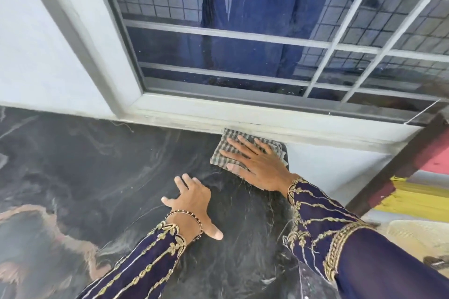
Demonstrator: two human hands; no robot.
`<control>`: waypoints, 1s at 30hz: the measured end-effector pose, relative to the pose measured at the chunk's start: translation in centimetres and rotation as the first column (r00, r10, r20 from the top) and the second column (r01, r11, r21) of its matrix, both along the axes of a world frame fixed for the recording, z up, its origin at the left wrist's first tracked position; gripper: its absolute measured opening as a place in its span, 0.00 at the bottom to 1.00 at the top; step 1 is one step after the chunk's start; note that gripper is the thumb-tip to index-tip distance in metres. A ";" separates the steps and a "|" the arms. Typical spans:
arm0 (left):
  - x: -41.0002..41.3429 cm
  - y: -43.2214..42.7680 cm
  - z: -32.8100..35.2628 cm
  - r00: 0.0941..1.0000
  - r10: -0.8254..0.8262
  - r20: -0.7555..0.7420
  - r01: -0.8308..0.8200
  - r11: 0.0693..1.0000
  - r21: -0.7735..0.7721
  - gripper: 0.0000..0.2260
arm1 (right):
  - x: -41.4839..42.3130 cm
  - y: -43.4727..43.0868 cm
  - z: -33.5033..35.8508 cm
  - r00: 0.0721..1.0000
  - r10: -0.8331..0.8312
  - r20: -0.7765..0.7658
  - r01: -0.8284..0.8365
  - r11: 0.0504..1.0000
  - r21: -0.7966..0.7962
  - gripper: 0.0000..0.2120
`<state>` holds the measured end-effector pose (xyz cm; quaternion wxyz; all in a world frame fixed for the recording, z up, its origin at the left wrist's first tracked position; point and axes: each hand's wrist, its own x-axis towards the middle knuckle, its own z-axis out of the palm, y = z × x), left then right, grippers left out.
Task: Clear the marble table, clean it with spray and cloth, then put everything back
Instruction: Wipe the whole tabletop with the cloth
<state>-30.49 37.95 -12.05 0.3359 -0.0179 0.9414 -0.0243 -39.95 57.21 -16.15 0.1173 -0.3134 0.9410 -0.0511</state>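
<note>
The black marble table (102, 172) with white and tan veins fills the lower left. A folded grey-and-white checked cloth (224, 147) lies at the table's far right corner, against the wall under the window. My right hand (257, 162) lies flat on the cloth with fingers spread, pressing it onto the marble. My left hand (193, 201) rests palm down on the bare marble just left of it, fingers apart, holding nothing. No spray bottle is in view.
A white wall and a barred window (243, 39) with its sill rise directly behind the table. The table's right edge (290, 201) drops off beside my right forearm. Beyond it at right are a dark wooden post (398, 165) and yellow and pink fabric (418, 199).
</note>
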 end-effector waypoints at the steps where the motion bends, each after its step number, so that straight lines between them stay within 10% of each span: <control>1: 0.0 0.1 0.2 1.000 0.000 0.011 0.000 1.000 0.000 0.61 | 0.2 0.0 -0.1 1.000 -0.001 -0.006 0.001 1.000 -0.005 0.35; 23: 1.9 -0.8 -0.1 0.992 0.083 -0.095 -0.070 0.988 0.139 0.59 | 11.2 4.3 -2.1 0.969 -0.245 -0.002 0.245 0.967 -0.073 0.25; 30: 11.6 0.0 -1.5 0.899 -0.016 -0.437 0.121 0.969 0.215 0.29 | 23.5 3.3 -2.1 0.974 -0.210 -0.080 0.207 0.978 -0.041 0.26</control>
